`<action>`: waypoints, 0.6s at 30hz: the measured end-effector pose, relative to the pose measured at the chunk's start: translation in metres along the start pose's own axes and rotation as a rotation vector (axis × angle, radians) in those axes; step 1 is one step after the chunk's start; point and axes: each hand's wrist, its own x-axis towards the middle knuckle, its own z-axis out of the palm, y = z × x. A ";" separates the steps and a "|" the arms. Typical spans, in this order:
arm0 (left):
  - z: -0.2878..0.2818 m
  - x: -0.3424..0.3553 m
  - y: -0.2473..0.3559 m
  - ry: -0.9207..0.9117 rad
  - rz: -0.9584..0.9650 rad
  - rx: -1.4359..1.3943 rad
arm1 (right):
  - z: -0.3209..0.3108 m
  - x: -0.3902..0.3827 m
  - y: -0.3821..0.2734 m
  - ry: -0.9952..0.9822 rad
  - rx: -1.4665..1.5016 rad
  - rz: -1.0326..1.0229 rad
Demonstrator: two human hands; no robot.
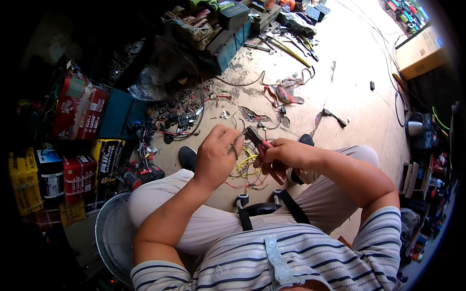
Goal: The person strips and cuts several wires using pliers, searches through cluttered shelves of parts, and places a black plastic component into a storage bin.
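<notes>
Red-handled pliers (265,144) are gripped in my right hand (286,154), their dark jaws pointing up and left. Facing them, my left hand (217,151) is closed in a pinch on a thin dark wire (235,150). The wire's end lies close to the jaws; whether they bite on it I cannot tell. Below my hands, a loose tangle of yellow and red wires (246,167) lies on the floor between my feet.
Stacked battery-like boxes (79,175) and a red cordless tool (130,177) stand at the left, near a round wire-sided basket (112,228). Long-handled tools (291,51), a clamp lead (286,92) and scraps litter the floor ahead. A cardboard box (420,53) sits far right.
</notes>
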 end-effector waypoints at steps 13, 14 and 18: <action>-0.010 -0.003 0.000 -0.332 -0.179 -0.693 | 0.010 -0.019 -0.006 -0.227 0.004 -0.172; -0.010 -0.003 -0.001 -0.309 -0.136 -0.596 | 0.010 -0.018 -0.005 -0.223 -0.027 -0.168; -0.008 0.000 -0.003 -0.187 0.075 -0.351 | 0.011 -0.023 -0.015 -0.234 -0.085 -0.098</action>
